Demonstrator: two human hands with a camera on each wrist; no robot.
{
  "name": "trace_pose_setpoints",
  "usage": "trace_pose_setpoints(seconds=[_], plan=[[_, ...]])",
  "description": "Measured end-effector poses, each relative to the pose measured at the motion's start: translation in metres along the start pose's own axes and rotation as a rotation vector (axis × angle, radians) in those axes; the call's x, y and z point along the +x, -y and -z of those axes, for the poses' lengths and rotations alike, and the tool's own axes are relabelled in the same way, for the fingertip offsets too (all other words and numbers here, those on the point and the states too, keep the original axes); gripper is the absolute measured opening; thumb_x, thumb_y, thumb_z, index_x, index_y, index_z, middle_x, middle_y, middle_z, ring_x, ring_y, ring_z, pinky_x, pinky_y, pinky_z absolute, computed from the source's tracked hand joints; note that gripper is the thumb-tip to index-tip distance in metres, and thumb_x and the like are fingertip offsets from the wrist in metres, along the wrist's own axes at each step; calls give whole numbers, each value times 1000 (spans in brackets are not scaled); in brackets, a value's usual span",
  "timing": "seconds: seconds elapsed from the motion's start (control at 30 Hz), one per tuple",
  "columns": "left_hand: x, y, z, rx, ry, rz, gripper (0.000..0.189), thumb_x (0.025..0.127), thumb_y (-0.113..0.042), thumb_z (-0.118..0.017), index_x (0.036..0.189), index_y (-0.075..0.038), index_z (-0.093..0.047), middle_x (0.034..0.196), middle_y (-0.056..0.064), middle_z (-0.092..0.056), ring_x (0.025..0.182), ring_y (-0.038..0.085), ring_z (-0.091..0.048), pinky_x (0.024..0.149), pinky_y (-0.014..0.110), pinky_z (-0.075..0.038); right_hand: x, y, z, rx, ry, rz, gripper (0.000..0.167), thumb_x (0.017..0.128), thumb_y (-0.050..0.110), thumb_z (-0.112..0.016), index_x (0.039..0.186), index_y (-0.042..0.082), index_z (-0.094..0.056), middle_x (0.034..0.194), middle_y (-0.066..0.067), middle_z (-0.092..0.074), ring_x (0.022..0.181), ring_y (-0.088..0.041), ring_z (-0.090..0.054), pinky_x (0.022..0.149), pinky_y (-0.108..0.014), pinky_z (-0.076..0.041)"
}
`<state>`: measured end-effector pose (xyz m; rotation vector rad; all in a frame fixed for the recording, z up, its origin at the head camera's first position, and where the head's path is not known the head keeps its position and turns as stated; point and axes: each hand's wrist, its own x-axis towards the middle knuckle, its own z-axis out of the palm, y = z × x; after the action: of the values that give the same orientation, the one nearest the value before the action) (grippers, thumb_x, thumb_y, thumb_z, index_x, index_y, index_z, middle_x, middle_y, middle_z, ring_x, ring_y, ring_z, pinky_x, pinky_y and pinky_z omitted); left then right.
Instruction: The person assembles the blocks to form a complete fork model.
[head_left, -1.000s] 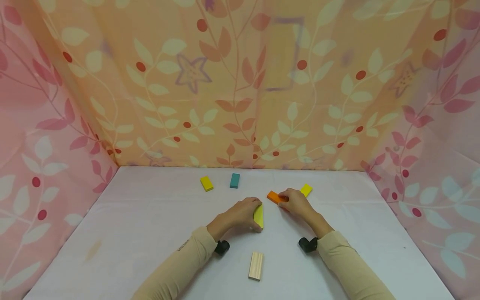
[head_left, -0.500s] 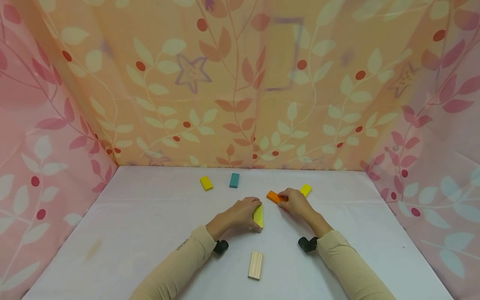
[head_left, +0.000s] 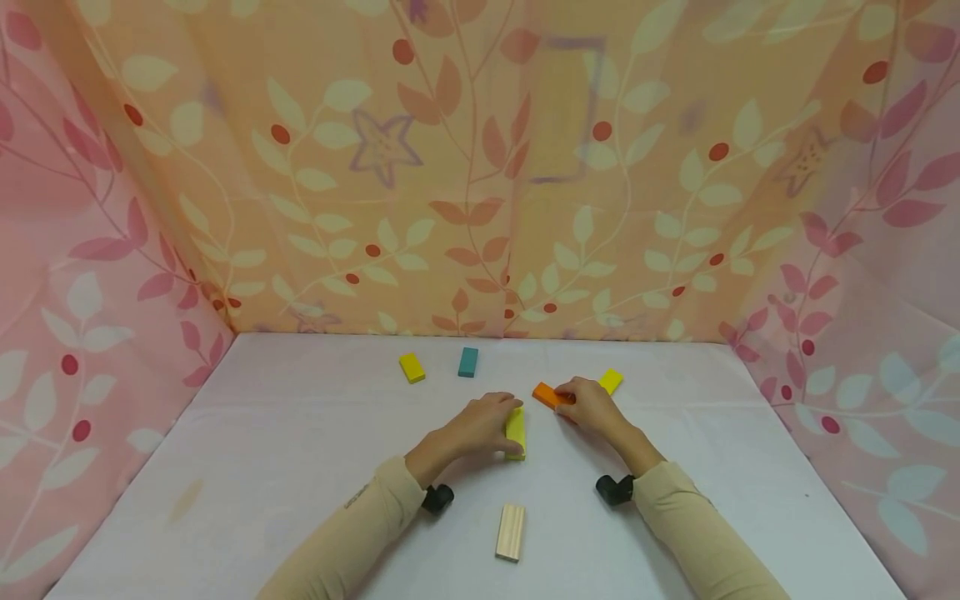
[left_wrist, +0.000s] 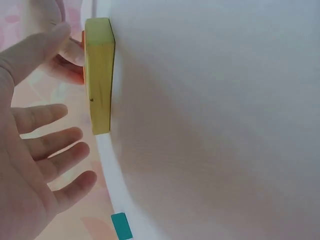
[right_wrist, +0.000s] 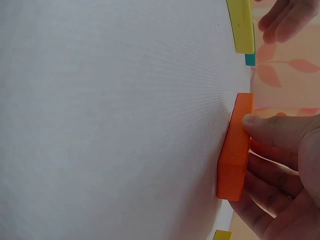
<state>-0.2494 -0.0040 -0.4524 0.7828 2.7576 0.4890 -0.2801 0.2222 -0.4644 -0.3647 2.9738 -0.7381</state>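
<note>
Ideally, the right hand (head_left: 594,407) pinches the orange rectangular block (right_wrist: 234,142) lightly; the left hand (head_left: 477,427), fingers spread, avoids nudging the pale-yellow rectangular block (left_wrist: 101,85).

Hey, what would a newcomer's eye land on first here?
Probably the leafy patterned cloth rising behind the white table. Next, the bright orange block, right of the table's middle, pinched by the right hand. The left hand is open beside a yellow block nearer the middle.
</note>
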Motion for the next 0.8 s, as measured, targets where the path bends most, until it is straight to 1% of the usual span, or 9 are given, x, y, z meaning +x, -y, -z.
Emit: trace_pose_setpoints(seconds=[0.2,0.43,0.8], plan=[[-4,-2,-1,45,-20,37,71,81,-46,-76,141,-15,-51,143,5,-53,132,23,-48,110,43,-41,0,-1,0,-1,-5,6,33,85,13,-74,115,0,-70,103,-12,-68,87,-21,-60,90,-42,-54],[-6,-3,-4,92,-32,54,70,82,-47,-75,140,-14,-52,140,5,-55,128,23,-50,108,42,-42,0,-1,-1,-2,3,-2,33,85,13,-74,115,1,-70,102,-11,-68,86,-20,-58,90,-42,-54],[-8,-5,-6,88,-17,66,65,84,-46,-74,137,-12,-56,140,6,-53,126,22,-51,108,41,-42,0,0,0,-1,8,-22,34,86,13,-74,116,1,-69,104,-11,-67,87,-21,-58,91,-42,-54]])
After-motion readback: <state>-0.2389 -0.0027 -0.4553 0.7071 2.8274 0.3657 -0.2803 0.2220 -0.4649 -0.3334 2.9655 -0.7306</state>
